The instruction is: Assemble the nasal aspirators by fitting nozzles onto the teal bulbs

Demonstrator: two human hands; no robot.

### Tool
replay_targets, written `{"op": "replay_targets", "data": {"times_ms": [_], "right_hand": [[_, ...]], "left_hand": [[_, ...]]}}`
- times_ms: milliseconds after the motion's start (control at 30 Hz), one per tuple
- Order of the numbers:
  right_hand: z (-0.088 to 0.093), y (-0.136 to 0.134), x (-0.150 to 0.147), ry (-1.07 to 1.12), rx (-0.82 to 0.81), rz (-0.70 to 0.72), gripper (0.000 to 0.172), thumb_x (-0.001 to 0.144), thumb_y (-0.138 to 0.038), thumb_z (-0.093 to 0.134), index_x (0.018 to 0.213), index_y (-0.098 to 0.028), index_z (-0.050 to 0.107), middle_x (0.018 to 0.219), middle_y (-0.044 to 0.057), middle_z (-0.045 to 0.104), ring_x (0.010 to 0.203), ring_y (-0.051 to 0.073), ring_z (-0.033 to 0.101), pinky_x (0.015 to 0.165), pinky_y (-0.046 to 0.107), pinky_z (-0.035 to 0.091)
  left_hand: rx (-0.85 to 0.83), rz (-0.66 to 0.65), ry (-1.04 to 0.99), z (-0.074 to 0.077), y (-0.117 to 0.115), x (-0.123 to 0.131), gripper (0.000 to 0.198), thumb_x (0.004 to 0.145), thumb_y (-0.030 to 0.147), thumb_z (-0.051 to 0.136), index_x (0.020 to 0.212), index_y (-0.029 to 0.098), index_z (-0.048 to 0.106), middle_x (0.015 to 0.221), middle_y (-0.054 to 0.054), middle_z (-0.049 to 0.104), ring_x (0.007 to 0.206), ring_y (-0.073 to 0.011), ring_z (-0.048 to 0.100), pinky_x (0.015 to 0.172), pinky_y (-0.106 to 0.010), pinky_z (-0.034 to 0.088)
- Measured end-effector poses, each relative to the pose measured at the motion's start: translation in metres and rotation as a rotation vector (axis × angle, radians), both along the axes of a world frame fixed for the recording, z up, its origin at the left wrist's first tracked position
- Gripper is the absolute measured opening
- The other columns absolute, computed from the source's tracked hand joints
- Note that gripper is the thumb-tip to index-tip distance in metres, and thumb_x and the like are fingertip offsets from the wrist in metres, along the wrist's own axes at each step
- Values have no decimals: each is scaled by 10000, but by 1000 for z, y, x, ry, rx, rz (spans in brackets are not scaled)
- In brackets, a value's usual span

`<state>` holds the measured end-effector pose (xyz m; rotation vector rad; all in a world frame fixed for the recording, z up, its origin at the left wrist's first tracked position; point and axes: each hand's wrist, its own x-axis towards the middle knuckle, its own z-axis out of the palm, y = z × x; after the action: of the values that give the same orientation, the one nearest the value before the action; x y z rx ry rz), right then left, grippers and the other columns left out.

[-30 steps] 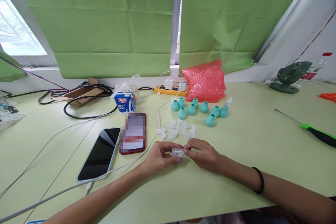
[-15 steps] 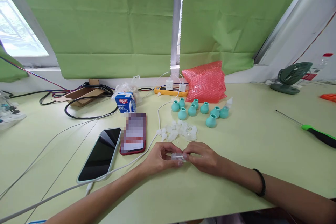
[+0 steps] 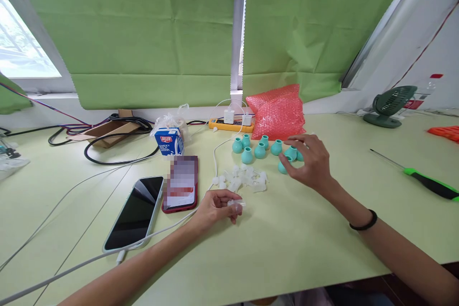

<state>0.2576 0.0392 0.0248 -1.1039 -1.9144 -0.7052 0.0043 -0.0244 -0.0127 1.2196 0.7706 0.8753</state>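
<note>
My left hand (image 3: 215,208) rests on the pale green table (image 3: 272,244), fingers pinched on a small clear plastic piece (image 3: 236,204). A heap of several similar clear plastic pieces (image 3: 242,178) lies just beyond it. My right hand (image 3: 309,162), with a black band at the wrist, is stretched out over a group of several teal rubber bulbs (image 3: 256,148). Its fingers are spread and curled around the nearest teal bulb (image 3: 284,166), touching it or almost so.
Two phones lie left of my hands: a dark one (image 3: 135,212) on a white cable and a red-cased one (image 3: 181,183). A milk carton (image 3: 169,141), pink bubble wrap (image 3: 278,111), a power strip (image 3: 231,125), cables, a green-handled screwdriver (image 3: 426,182) and a small fan (image 3: 390,105) stand around.
My right hand let go of the clear piece and moved up and right to the teal bulbs. The left hand kept the clear piece and stayed near the same spot.
</note>
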Motion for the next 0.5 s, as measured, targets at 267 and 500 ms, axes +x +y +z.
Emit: {"op": "replay_targets", "data": {"times_ms": [267,500], "right_hand": [[-7,15,12,-143,-589,-435,267,675,-418,473,720,-175,574,673,40,593,639,198,541,482,244,283],[4,16,21,-57,-760,-64,224,610,-386,582,686,-175,580,606,11,567,567,150,516,496,240,359]], "left_hand": [[-48,30,-108,-4,1,1,325,725,304,589,978,99,585,702,-54,543,667,-130,514,589,-290,468],[-193,-61,-185,-2,-1,0,399,761,355,530,1112,169,490,748,-46,514,642,-124,510,601,-324,469]]}}
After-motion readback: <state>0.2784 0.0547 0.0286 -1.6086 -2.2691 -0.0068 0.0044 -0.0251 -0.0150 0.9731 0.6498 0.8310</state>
